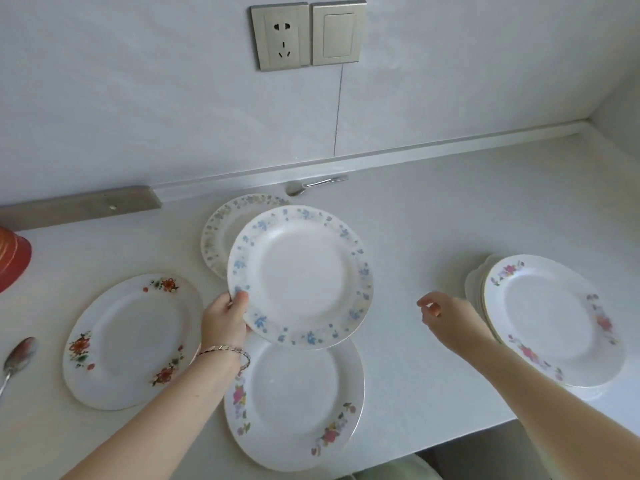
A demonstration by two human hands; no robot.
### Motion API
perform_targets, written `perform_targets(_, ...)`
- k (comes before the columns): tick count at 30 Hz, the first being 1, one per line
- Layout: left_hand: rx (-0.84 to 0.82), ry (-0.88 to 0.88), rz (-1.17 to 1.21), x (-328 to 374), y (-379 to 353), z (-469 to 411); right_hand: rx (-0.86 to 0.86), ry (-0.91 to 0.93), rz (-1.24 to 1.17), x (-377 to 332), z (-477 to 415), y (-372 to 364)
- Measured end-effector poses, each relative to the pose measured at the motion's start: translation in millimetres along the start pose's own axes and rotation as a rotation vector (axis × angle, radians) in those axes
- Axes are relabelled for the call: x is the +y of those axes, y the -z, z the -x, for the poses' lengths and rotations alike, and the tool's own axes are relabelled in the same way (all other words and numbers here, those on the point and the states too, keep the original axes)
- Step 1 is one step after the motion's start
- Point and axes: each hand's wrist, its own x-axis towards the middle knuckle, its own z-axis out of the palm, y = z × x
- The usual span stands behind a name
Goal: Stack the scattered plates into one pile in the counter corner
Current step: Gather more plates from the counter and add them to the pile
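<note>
Left fingers point(240, 301) pinch left rim of round white blue-flowered ceramic plate point(301, 277), held over white desk point(415, 230) mid-scene, right fingers point(429, 304) loosely curled w/ nothing in them, just left of white pink-flowered plate pile point(550, 323) at right

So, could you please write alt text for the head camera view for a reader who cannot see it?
A left hand grips a blue-flowered plate by its rim above a white counter, while the empty right hand hovers beside a pile of plates on the right. An orange-flowered plate, a pink-flowered plate and a pale-patterned plate lie singly nearby.
</note>
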Motion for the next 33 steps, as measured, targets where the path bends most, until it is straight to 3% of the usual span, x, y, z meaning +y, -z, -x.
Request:
perform_targets(3, -0.131, -0.056, -0.011, 6.2, -48.0, 30.3, 0.096, -0.057, -0.047, 42.1, 0.6, 27.8)
perform_targets(11, -0.381, 0.061, -0.023, -16.6, -206.8, 112.0, 0.254, -0.207, -0.108, 187.9, 10.9, 106.2)
perform_targets(18, -0.396, 0.147, -0.127, -52.5, -308.7, 150.5, 0.264, -0.301, -0.164, 270.1, 19.4, 134.7)
perform_targets(25, -0.414, 0.181, -0.305, -68.3, -343.2, 149.6, 0.256, -0.322, -0.277, 301.9, 14.5, 144.2)
perform_targets(33, -0.451, -0.162, -1.053, -63.5, -343.6, 140.0, 0.257, -0.328, -0.282, 304.1, 10.0, 147.1)
